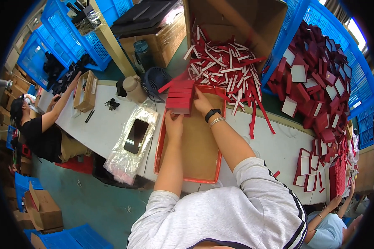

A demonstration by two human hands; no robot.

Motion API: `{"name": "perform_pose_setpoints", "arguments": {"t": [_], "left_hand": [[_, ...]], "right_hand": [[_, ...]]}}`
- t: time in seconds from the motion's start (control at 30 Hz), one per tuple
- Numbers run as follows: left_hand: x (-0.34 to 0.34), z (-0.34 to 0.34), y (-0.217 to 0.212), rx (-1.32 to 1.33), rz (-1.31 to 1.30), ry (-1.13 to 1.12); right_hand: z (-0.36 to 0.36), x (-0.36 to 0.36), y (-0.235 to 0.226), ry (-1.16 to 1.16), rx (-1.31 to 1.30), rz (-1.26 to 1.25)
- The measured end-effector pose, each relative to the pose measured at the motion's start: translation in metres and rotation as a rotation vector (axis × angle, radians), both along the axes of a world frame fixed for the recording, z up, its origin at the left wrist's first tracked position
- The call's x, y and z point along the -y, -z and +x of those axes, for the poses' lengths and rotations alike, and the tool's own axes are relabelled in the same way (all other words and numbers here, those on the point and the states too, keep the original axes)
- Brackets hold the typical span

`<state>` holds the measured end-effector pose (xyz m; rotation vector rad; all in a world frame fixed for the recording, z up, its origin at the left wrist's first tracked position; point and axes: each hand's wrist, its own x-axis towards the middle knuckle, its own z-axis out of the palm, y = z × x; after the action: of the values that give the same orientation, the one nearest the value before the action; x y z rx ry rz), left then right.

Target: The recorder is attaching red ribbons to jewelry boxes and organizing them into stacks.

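Head view: the left fingers (169,115) grasp the near end of a row of red boxes (180,93). The right fingers (198,93) contact the right side of the row; whether they grip cannot be told. The row lies between both sets of fingers, over the far-left part of a red-rimmed tray (197,168). Left of the fingers, a phone (136,136) rests on clear plastic bags (121,169). Beyond the fingers: a dark blue fan (156,79), then a carton (274,23) containing red and white strips (226,62).
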<state>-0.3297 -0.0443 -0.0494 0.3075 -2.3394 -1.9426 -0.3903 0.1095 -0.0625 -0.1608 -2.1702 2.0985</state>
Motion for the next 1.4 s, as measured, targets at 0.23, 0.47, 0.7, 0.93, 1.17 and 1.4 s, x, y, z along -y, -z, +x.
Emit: {"name": "perform_pose_setpoints", "arguments": {"t": [0.23, 0.47, 0.7, 0.93, 1.17, 1.4], "left_hand": [[-0.017, 0.002, -0.007, -0.035, 0.032, 0.082], [0.017, -0.017, 0.033, -0.082, -0.040, -0.049], [-0.007, 0.030, -0.067, -0.019, 0.185, 0.081], [-0.032, 0.145, -0.154, -0.162, 0.231, 0.410], [-0.032, 0.217, -0.137, 0.023, 0.277, 0.573], [-0.064, 0.222, -0.141, 0.258, 0.478, 0.975]], "right_hand": [[-0.005, -0.014, 0.017, 0.080, -0.103, 0.172], [0.057, -0.065, -0.043, 0.174, -0.208, 0.060], [0.151, -0.279, -0.102, 1.030, -0.377, 0.716], [0.183, -0.389, -0.114, 1.220, 0.106, 1.442], [0.248, -0.292, -0.182, 0.827, -0.707, 1.307], [0.337, -0.156, -0.162, 0.407, -1.090, 1.123]]}}
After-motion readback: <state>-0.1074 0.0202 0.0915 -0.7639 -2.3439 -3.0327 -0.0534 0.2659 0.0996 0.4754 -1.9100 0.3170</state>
